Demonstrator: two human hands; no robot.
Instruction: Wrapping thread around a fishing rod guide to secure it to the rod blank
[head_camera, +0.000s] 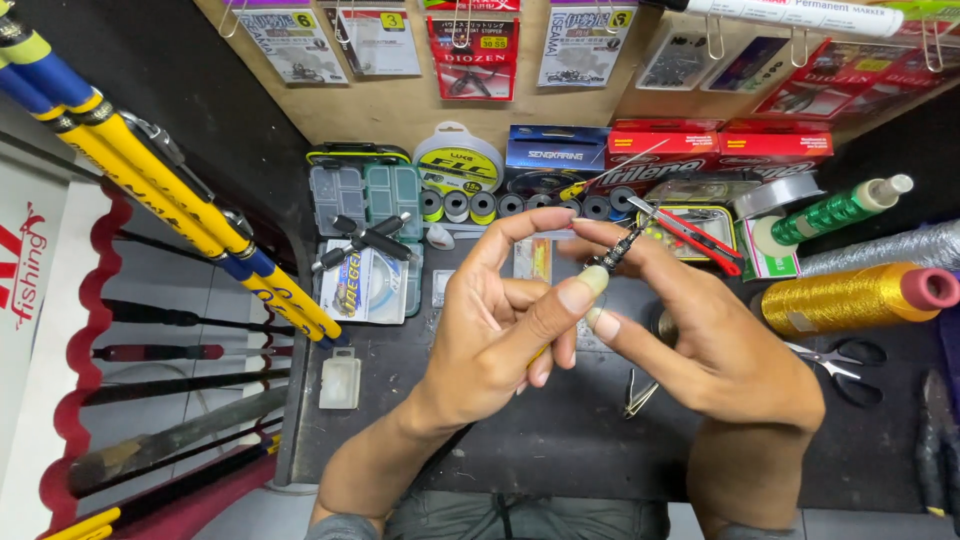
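The left hand (500, 330) and right hand (700, 330) are pinching a small dark fishing-rod guide (612, 252) between closed fingertips above the bench (560, 430). It is judged light, stiff and slippery, so gripping its slim shaft is advised. Thread spools (520, 205) are lying beyond.

Two hands meet above the middle of a work table (560, 440), the left hand (490, 330) beside the right hand (700, 340). Behind them runs a row of thread spools (520, 206); scissors (845, 362) lie right, a compartment box (365, 190) left, fishing rods (160, 190) beyond the table's left edge.
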